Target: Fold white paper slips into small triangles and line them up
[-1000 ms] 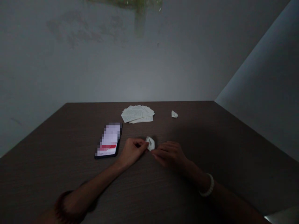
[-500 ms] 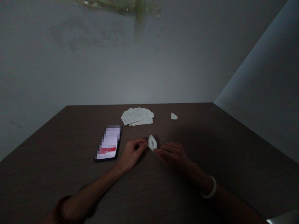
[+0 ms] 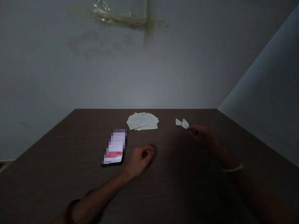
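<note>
Pinched by one corner, a small folded white paper boat (image 3: 185, 123) is in my right hand (image 3: 202, 135) toward the back right of the table. Right beside it on the left is another small folded paper boat (image 3: 178, 122); whether the two touch I cannot tell. My left hand (image 3: 140, 158) rests on the table with its thumb and fingertips drawn together and nothing seen between them. It lies just right of a phone (image 3: 116, 146) with a lit, partly pixelated screen.
A fanned stack of printed paper sheets (image 3: 142, 120) lies near the back of the brown table (image 3: 149, 193). Behind it rises a grey wall (image 3: 140, 77) with yellowed tape (image 3: 126, 21) on it. A shadow falls over the table's right part.
My right hand has carried the paper boat away from my left hand, back and to the right, beside the other one. My left hand has let go of it. The view has shifted slightly.
</note>
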`<action>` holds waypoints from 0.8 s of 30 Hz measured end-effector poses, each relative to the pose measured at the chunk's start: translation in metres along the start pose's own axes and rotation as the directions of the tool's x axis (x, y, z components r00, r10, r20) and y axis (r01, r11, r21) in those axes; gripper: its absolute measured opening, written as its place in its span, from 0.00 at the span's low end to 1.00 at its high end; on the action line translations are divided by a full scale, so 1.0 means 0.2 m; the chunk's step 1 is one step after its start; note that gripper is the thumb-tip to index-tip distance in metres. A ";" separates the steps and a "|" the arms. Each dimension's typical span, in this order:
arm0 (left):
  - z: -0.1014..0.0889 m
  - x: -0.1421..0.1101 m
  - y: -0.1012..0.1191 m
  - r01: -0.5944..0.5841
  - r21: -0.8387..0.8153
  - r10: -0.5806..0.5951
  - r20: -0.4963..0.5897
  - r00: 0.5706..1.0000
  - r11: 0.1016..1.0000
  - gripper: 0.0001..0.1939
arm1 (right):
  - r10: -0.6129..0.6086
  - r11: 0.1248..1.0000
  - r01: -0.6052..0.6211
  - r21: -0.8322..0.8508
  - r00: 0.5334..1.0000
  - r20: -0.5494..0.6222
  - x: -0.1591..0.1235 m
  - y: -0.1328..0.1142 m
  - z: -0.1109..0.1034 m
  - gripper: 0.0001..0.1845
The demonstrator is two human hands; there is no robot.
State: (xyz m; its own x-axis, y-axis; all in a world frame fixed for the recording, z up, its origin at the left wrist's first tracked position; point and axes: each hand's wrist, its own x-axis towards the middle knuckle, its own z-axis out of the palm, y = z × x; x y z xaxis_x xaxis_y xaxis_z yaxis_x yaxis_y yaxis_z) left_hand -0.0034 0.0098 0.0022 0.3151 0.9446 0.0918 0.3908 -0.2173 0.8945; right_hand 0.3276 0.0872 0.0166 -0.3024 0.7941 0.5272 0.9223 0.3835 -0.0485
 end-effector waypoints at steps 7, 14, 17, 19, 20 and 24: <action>-0.02 -0.01 0.04 -0.010 0.102 0.008 0.019 1.000 0.995 0.13 | 0.131 0.982 -0.108 -0.154 0.980 0.150 0.12 0.19 0.08 0.13; -0.04 -0.01 0.09 -0.039 0.176 0.035 0.028 0.999 0.984 0.14 | 0.136 0.984 -0.112 -0.140 0.975 0.177 0.19 0.23 0.16 0.14; -0.04 -0.01 0.08 -0.045 0.199 0.039 0.036 0.999 0.979 0.13 | 0.121 0.987 -0.098 -0.125 0.975 0.185 0.20 0.24 0.19 0.14; -0.04 -0.01 0.07 -0.054 0.206 0.046 0.043 0.998 0.977 0.13 | 0.111 0.989 -0.090 -0.118 0.976 0.185 0.20 0.24 0.20 0.14; -0.04 -0.01 0.07 -0.058 0.209 0.050 0.046 0.998 0.976 0.13 | 0.107 0.990 -0.087 -0.115 0.977 0.184 0.20 0.24 0.20 0.14; -0.04 -0.01 0.06 -0.059 0.211 0.050 0.049 0.998 0.976 0.13 | 0.104 0.990 -0.086 -0.109 0.980 0.170 0.20 0.25 0.20 0.15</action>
State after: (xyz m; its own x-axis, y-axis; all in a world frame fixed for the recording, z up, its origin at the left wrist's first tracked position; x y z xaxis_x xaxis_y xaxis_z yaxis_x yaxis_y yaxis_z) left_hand -0.0054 0.0074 0.0163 0.3763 0.9194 0.1150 0.5453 -0.3200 0.7748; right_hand 0.3520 0.1568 0.0002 -0.2416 0.8980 0.3676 0.9656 0.2600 -0.0004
